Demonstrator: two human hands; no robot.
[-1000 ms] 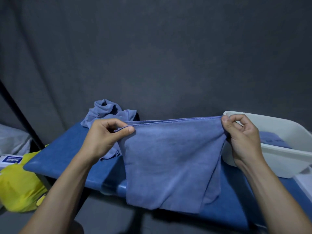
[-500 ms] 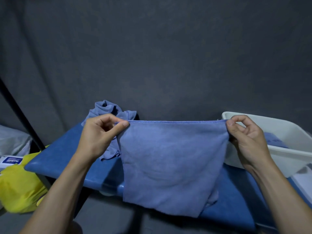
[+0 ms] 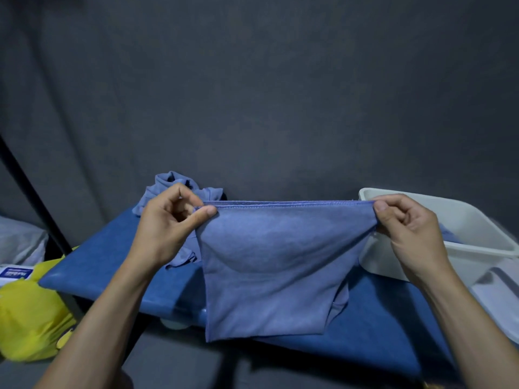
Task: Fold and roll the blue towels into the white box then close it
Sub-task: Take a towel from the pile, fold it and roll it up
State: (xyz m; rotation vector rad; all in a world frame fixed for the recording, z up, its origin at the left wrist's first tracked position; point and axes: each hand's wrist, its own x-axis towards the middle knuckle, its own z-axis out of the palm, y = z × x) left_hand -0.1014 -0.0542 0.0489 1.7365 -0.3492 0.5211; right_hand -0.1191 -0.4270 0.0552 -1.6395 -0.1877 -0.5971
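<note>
Left hand (image 3: 165, 223) and right hand (image 3: 407, 228) raised (apart), thumbs pinching

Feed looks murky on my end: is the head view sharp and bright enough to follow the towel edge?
Head view: dim overall, dark backdrop, yet the towel hem is crisp between left hand and right hand; white box is the brightest spot, no glare; wide-angle bending at the edges; yellow bag slightly soft.
</note>
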